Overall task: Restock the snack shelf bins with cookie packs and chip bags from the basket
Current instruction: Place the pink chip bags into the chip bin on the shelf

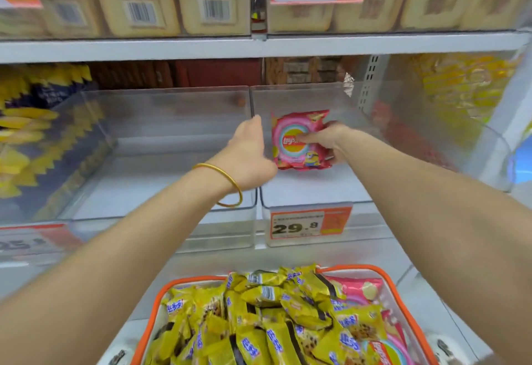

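the step in hand looks like setting a chip bag into its bin. the right hand [325, 143] grasps a pink foil lay's chip bag [299, 140], thumb on its face. it holds the bag upright inside the clear plastic bin with the 29.8 price tag [305, 189], near the back and toward the left wall. the left hand [247, 149] reaches over that wall beside the bag's left edge. its fingers are hidden, so i cannot tell whether it grips anything. next, probably, the bag must be let go standing. then comes a reach down to the orange-rimmed clear basket [351, 267], heaped with yellow cookie packs [259, 324] and more pink chip bags [357, 288].
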A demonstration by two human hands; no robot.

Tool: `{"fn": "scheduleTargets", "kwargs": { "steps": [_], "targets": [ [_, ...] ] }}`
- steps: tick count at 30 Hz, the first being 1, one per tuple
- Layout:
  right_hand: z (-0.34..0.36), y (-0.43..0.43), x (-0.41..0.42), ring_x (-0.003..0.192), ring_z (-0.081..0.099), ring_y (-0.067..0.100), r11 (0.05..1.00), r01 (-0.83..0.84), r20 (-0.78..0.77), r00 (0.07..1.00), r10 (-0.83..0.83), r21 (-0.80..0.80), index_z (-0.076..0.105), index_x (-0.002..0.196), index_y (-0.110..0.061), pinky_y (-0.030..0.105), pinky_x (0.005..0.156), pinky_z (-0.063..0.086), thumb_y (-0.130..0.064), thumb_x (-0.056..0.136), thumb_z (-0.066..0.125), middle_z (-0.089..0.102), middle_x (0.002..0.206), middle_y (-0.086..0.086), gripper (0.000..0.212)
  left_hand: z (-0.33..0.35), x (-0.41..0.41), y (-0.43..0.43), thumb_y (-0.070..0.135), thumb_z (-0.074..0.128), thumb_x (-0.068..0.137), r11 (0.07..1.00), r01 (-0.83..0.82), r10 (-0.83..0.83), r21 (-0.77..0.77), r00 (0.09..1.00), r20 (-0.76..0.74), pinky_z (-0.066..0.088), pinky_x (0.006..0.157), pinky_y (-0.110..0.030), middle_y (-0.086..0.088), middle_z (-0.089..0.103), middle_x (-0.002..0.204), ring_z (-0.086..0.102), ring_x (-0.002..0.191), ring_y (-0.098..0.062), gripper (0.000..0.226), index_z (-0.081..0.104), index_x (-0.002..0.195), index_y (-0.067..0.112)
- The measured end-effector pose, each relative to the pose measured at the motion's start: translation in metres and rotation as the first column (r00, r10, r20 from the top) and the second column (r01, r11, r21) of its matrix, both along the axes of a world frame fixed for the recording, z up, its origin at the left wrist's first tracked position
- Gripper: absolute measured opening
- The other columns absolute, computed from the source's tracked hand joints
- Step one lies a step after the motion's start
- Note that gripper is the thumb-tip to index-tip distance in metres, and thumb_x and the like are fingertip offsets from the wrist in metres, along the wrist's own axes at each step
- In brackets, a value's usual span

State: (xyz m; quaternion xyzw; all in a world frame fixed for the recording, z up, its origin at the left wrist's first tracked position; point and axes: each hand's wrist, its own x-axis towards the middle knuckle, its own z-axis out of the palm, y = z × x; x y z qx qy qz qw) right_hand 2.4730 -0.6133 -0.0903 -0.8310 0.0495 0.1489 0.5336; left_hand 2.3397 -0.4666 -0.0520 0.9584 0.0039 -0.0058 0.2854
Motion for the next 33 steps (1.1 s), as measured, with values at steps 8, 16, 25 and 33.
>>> {"fn": "scheduleTargets", "kwargs": {
  "steps": [8, 16, 25, 33],
  "targets": [
    [-0.020, 0.028, 0.046, 0.113, 0.057, 0.023, 0.994, -0.101, 0.213, 0.971, 0.108, -0.043, 0.044, 0.129, -0.009, 0.033, 0.085, 0.049, -0.014, 0.078, 0.076, 0.057, 0.126, 0.005, 0.060, -0.008, 0.004, 0.008, 0.012, 0.050, 0.089, 0.995, 0.084, -0.085, 0.049, 0.996, 0.009, 0.009, 0.109, -0.019, -0.003, -0.008, 0.158, 0.001, 0.145, -0.016, 0.085, -0.011, 0.149, 0.011],
    [-0.023, 0.039, 0.050, 0.125, 0.045, 0.022, 0.965, -0.104, 0.190, 0.970, 0.152, -0.241, 0.027, 0.135, -0.004, 0.025, 0.088, 0.039, -0.012, 0.072, 0.081, 0.044, 0.135, 0.008, 0.084, -0.010, 0.004, 0.009, 0.013, 0.052, 0.088, 0.996, 0.078, -0.079, 0.036, 0.996, 0.033, 0.010, 0.111, -0.021, -0.002, -0.008, 0.158, 0.001, 0.145, -0.015, 0.087, -0.010, 0.149, 0.013],
    [0.023, 0.008, -0.004, 0.128, 0.044, 0.025, 0.831, -0.064, 0.246, 0.940, 0.236, -0.553, 0.031, 0.137, 0.005, 0.028, 0.096, 0.038, -0.028, 0.077, 0.077, 0.044, 0.138, 0.015, 0.082, -0.012, -0.040, -0.002, 0.025, 0.042, 0.077, 0.999, 0.038, -0.042, 0.019, 0.879, 0.474, 0.009, 0.110, -0.016, -0.012, 0.023, 0.152, 0.017, 0.141, -0.017, 0.070, 0.029, 0.144, 0.008],
    [0.040, -0.079, -0.192, 0.061, 0.067, 0.021, 0.889, -0.269, 0.355, 0.843, 0.404, -0.372, 0.060, 0.078, -0.015, 0.035, 0.052, 0.055, 0.000, 0.083, 0.064, 0.065, 0.069, 0.009, 0.016, -0.082, -0.127, -0.038, 0.005, 0.047, 0.081, 0.910, 0.399, -0.396, 0.112, 0.758, 0.519, 0.036, 0.100, -0.026, -0.006, 0.058, 0.118, 0.051, 0.112, -0.020, 0.032, 0.062, 0.108, 0.008]
  ]
}}
